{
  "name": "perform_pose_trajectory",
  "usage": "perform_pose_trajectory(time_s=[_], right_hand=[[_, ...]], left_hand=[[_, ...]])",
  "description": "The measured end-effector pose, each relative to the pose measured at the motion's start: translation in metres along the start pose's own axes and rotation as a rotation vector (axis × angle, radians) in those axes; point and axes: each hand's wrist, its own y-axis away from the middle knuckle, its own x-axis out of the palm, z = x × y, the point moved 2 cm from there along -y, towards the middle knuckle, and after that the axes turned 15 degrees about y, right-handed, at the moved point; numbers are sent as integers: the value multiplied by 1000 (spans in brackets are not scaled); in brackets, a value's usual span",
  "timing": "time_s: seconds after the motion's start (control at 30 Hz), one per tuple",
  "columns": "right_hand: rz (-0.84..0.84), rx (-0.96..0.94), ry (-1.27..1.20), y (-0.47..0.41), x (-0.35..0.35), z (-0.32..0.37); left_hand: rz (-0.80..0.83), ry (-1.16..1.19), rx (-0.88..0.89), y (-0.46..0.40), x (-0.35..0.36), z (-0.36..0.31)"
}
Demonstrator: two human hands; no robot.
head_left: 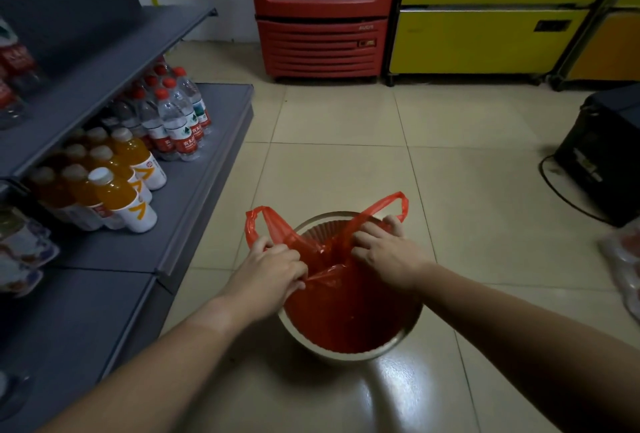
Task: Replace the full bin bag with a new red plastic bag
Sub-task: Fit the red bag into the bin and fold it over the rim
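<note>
Round ribbed bin on glossy tile floor. Thin translucent red plastic bag sits inside, crinkled, loop handles above rim. Left hand clenched on bag's left edge; right hand pinches right edge.

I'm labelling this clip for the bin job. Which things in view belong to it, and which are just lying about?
Belongs:
red plastic bag
bin
left hand
right hand

Lying about:
orange drink bottles
water bottles
red fridge
yellow cabinet
black box
</note>
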Motion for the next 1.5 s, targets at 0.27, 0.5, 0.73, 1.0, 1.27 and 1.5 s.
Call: perform_pose_trajectory(time_s=[0.27,0.5,0.73,1.0,1.27,1.5], right_hand=[[-57,-32,-37,38,6,-20],[-181,-79,-23,71,8,-10],[-200,54,-59,74,-5,-11],[-318,-71,-210,120,-3,-21],[-216,-131,-147,159,21,-3],[-109,-87,-48,151,30,-3]], left_hand=[[6,92,-9,20,-5,11],[-12,155,53,32,-7,2],[-1,167,34,35,-15,4],[30,166,127,59,-15,4],[160,151,242,92,12,4],[164,59,234,89,31,12]])
